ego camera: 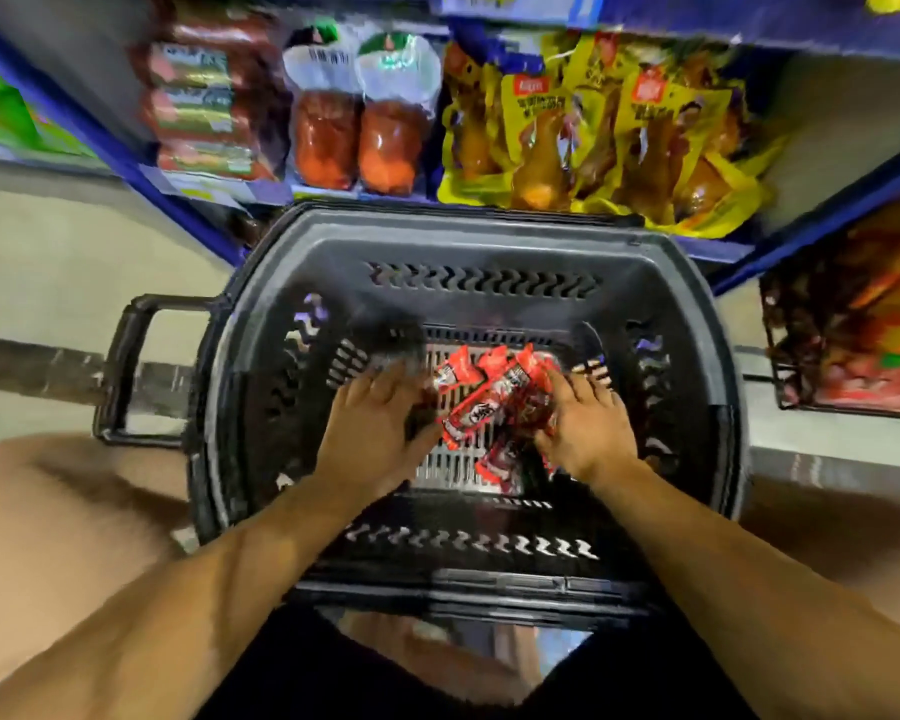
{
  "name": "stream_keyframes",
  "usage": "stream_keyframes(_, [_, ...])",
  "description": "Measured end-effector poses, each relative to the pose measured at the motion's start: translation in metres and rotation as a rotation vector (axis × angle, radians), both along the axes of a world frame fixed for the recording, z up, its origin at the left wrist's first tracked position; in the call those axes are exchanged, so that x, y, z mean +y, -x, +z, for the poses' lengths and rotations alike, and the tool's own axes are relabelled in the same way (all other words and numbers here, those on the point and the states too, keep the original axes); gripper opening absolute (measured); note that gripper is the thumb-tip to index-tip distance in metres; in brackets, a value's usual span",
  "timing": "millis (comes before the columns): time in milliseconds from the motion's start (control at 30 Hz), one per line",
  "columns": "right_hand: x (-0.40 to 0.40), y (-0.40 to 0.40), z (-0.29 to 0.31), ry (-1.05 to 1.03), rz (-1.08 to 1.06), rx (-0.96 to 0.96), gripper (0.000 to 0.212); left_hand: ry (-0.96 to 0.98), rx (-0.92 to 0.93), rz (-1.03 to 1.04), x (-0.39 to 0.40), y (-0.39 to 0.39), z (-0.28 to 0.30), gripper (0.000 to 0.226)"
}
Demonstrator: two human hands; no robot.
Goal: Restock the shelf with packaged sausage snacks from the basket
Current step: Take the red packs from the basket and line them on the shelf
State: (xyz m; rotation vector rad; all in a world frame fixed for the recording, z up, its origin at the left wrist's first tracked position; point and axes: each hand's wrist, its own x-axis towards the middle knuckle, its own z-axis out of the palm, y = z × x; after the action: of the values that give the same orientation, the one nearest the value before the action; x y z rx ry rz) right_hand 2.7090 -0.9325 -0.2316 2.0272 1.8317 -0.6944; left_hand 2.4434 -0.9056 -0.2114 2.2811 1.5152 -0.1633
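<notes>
- The right hand (588, 428) rests on the heap of red sausage snack packets (494, 402) at the bottom of the black basket (484, 241). Its fingers curl over the right side of the heap and seem to gather some packets, but the picture is blurred there, so a firm hold cannot be told.
- The left hand (372, 433) lies at the left side of the same heap. Its fingers are rather straight and only touch the packets; it grips nothing.
- The packets look small, light and soft, with smooth shiny wrapping, so they will probably slip easily from a loose hold. It seems better to take several together around the middle than to pinch one by its sealed end.
- The basket walls are high all around the heap, so the hands must lift straight up before going forward over the far rim.
- The shelf (261, 192) stands just behind the basket. It carries sausage packs (204, 111), orange pouches (359, 132) and yellow bags (619, 142); free room between them appears small.
</notes>
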Motion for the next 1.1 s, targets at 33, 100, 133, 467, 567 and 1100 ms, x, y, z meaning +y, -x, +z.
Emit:
stream_keyframes(33, [0.002, -0.003, -0.01, 0.023, -0.034, 0.016, 0.092, 0.013, -0.011, -0.003, 0.002, -0.002, -0.007, 0.069])
stream_keyframes(100, [0.009, -0.005, -0.032, 0.072, -0.133, 0.082, 0.091, 0.033, -0.05, 0.004, 0.007, -0.008, -0.019, 0.065])
stream_keyframes(133, [0.013, -0.006, -0.043, 0.085, -0.213, 0.134, 0.089, 0.038, -0.069, 0.011, 0.01, -0.011, -0.025, 0.064])
stream_keyframes(467, [0.051, -0.013, -0.108, -0.017, -0.7, 0.365, 0.091, 0.148, -0.104, 0.101, 0.017, -0.032, -0.053, 0.078])
stream_keyframes(567, [0.057, -0.012, -0.114, 0.064, -0.757, 0.42, 0.084, 0.175, -0.1, 0.124, 0.013, -0.027, -0.052, 0.075])
stream_keyframes(1100, [0.06, 0.004, -0.056, -0.156, -1.103, 0.887, 0.031, 0.296, -0.23, 0.252, 0.004, -0.035, -0.038, 0.055])
